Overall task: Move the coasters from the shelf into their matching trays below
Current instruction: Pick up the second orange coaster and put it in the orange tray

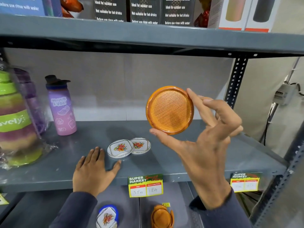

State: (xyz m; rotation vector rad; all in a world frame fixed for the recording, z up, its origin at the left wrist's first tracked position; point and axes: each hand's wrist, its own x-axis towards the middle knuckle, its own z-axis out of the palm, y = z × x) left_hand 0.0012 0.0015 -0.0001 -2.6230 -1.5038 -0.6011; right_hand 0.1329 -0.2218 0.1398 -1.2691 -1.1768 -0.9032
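My right hand (209,137) holds an orange round coaster (170,110) upright above the grey shelf (213,160), thumb under its lower edge and fingers on its right rim. Two white floral coasters (120,148) (141,145) lie overlapping on the shelf. Flat on the shelf just left of them rests my left hand (93,171), fingers spread, holding nothing. On the shelf below stand a blue tray with a floral coaster (107,217) and an orange tray with orange coasters (162,217).
A lilac water bottle (61,109) and wrapped green-purple bottles (15,122) stand at the shelf's left. Price tags (145,186) (245,182) hang on its front edge. A perforated upright (235,83) is at the right. Boxes fill the shelf above.
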